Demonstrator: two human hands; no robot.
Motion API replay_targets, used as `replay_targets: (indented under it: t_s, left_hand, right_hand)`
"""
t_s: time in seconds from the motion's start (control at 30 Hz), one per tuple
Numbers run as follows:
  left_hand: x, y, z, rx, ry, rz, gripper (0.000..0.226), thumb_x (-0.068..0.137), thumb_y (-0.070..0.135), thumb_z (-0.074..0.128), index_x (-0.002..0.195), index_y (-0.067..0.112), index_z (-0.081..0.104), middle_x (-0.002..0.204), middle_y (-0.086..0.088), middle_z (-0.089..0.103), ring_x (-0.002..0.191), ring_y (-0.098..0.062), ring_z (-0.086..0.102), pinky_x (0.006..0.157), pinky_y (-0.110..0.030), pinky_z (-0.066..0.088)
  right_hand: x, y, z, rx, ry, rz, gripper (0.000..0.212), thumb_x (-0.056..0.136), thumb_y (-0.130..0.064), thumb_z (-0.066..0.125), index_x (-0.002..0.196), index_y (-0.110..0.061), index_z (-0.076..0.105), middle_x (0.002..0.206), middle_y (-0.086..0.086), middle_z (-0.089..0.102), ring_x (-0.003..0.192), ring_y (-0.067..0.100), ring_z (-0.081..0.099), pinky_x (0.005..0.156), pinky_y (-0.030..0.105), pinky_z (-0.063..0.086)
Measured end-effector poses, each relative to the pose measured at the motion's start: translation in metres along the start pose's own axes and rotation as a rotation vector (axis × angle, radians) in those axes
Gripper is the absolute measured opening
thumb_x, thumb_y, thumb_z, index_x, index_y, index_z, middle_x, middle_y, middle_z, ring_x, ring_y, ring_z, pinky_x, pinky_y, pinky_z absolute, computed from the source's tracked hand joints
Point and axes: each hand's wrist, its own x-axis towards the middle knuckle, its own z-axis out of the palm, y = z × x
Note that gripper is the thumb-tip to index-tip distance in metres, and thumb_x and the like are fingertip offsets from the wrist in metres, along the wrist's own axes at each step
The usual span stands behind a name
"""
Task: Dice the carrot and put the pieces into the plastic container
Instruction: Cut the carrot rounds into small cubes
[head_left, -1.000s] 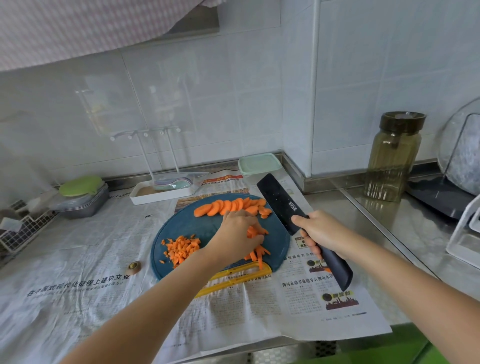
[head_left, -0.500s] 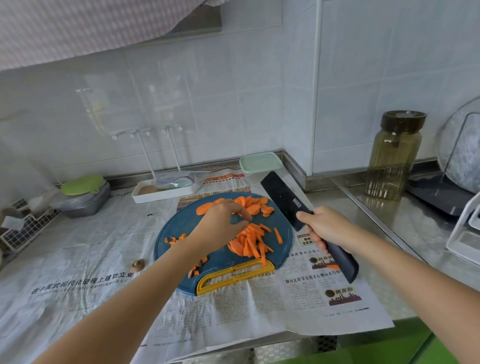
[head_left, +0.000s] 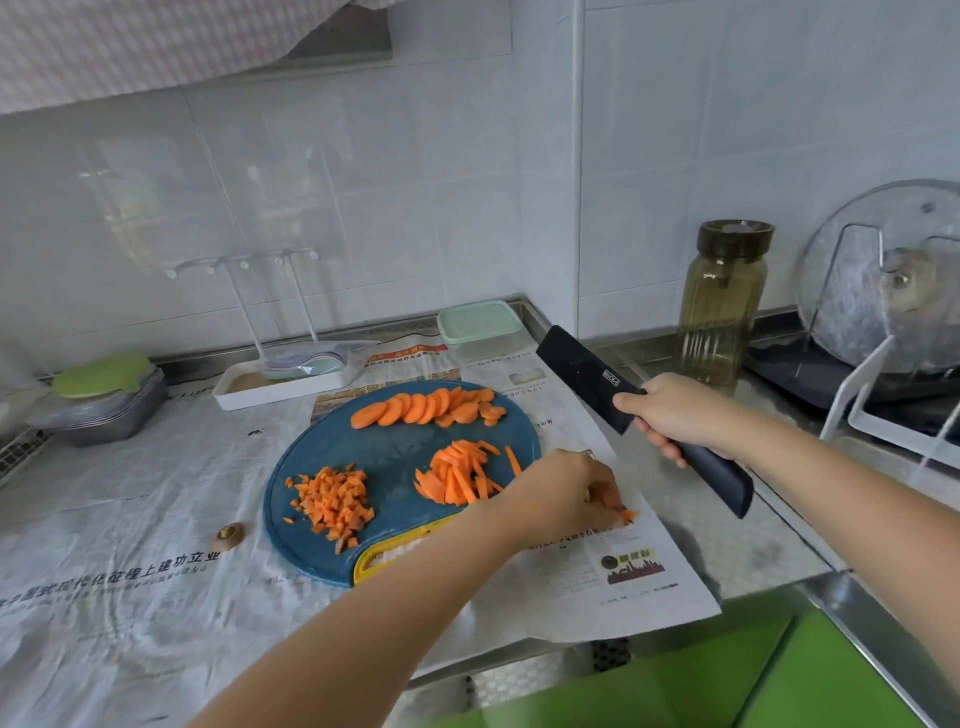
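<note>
Pinching stray carrot strip (head_left: 627, 515) in left hand (head_left: 563, 491): light, stiff, likely slick, best nipped mid-length; clasping knife (head_left: 584, 371) in right hand (head_left: 675, 415)

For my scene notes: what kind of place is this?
Most likely a home kitchen: white wall tiles behind a steel counter, diced carrot on a blue cutting board, and a glass pot lid.

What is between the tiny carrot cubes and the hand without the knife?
A pile of carrot strips lies on the cutting board between the carrot cubes and the left hand, as the head view shows.
</note>
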Motion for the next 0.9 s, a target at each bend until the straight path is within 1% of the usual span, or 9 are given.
replay_targets:
  t_s: [0.1, 0.17, 0.27, 0.33, 0.47, 0.57, 0.67, 0.8, 0.9]
  left_hand:
    - [-0.002, 0.0, -0.003, 0.021, -0.041, -0.007, 0.027, 0.088, 0.035, 0.064, 0.1, 0.011, 0.068, 0.098, -0.003, 0.066, 0.079, -0.009, 0.053, 0.071, -0.02, 0.043]
    - [-0.006, -0.003, -0.012, 0.048, -0.032, -0.018, 0.026, 0.089, 0.033, 0.063, 0.102, 0.011, 0.068, 0.098, -0.002, 0.066, 0.081, -0.011, 0.057, 0.073, -0.02, 0.046]
    - [-0.014, -0.025, -0.039, 0.065, 0.031, -0.096, 0.019, 0.09, 0.028, 0.063, 0.101, 0.013, 0.068, 0.095, 0.002, 0.065, 0.084, -0.009, 0.058, 0.077, -0.021, 0.048]
    - [-0.019, -0.045, -0.058, 0.078, 0.029, -0.158, 0.016, 0.092, 0.024, 0.061, 0.101, 0.014, 0.067, 0.097, 0.003, 0.066, 0.088, -0.01, 0.06, 0.081, -0.024, 0.049]
    - [-0.015, -0.066, -0.073, 0.084, -0.036, -0.189, 0.015, 0.091, 0.023, 0.061, 0.102, 0.018, 0.069, 0.108, 0.005, 0.066, 0.099, -0.008, 0.057, 0.089, -0.023, 0.046]
    - [-0.005, -0.068, -0.07, 0.12, -0.149, -0.15, 0.019, 0.089, 0.023, 0.064, 0.107, 0.02, 0.07, 0.112, 0.007, 0.063, 0.106, -0.008, 0.055, 0.092, -0.025, 0.044]
    - [0.003, -0.069, -0.071, 0.167, -0.245, -0.114, 0.024, 0.087, 0.018, 0.066, 0.11, 0.02, 0.069, 0.102, 0.011, 0.06, 0.099, -0.006, 0.055, 0.088, -0.021, 0.044]
    - [0.01, -0.071, -0.074, 0.251, -0.27, -0.065, 0.017, 0.086, 0.023, 0.068, 0.102, 0.019, 0.07, 0.1, 0.008, 0.065, 0.092, -0.01, 0.059, 0.086, -0.029, 0.048]
    - [0.014, -0.073, -0.076, 0.288, -0.287, -0.049, 0.019, 0.086, 0.029, 0.066, 0.102, 0.018, 0.07, 0.1, 0.007, 0.067, 0.09, -0.009, 0.059, 0.085, -0.031, 0.049]
  right_hand:
    - [-0.001, 0.001, 0.006, 0.019, -0.006, -0.001, 0.043, 0.1, -0.031, 0.047, 0.066, -0.005, 0.047, 0.042, 0.004, 0.044, 0.033, 0.019, 0.039, 0.039, 0.024, 0.037]
    - [-0.001, 0.0, 0.01, 0.033, -0.006, -0.008, 0.041, 0.1, -0.03, 0.046, 0.067, -0.005, 0.047, 0.044, 0.005, 0.044, 0.034, 0.019, 0.039, 0.038, 0.024, 0.037]
    - [0.0, -0.004, 0.019, 0.013, -0.026, -0.039, 0.043, 0.1, -0.031, 0.046, 0.066, -0.004, 0.049, 0.042, 0.005, 0.047, 0.034, 0.019, 0.041, 0.036, 0.023, 0.037]
    - [0.001, -0.006, 0.024, 0.002, -0.035, -0.044, 0.045, 0.1, -0.031, 0.046, 0.065, -0.005, 0.05, 0.038, 0.001, 0.047, 0.031, 0.016, 0.041, 0.038, 0.023, 0.038]
    - [0.006, -0.008, 0.029, 0.036, -0.024, -0.032, 0.041, 0.1, -0.031, 0.047, 0.068, -0.005, 0.051, 0.043, 0.003, 0.048, 0.033, 0.016, 0.042, 0.038, 0.023, 0.039]
    - [0.009, -0.007, 0.031, 0.059, -0.021, -0.026, 0.04, 0.1, -0.03, 0.047, 0.069, -0.004, 0.05, 0.043, 0.004, 0.047, 0.031, 0.015, 0.041, 0.037, 0.022, 0.038]
    - [0.01, -0.001, 0.031, 0.074, -0.019, -0.023, 0.038, 0.1, -0.027, 0.046, 0.07, -0.004, 0.048, 0.041, 0.003, 0.046, 0.028, 0.014, 0.039, 0.036, 0.022, 0.036]
    - [0.011, 0.004, 0.03, 0.047, -0.02, -0.027, 0.039, 0.101, -0.028, 0.045, 0.07, -0.004, 0.048, 0.041, 0.003, 0.047, 0.026, 0.013, 0.039, 0.037, 0.022, 0.036]
    - [0.014, 0.005, 0.032, 0.039, -0.015, -0.019, 0.039, 0.101, -0.029, 0.045, 0.07, -0.005, 0.048, 0.042, 0.003, 0.047, 0.027, 0.013, 0.04, 0.035, 0.022, 0.035]
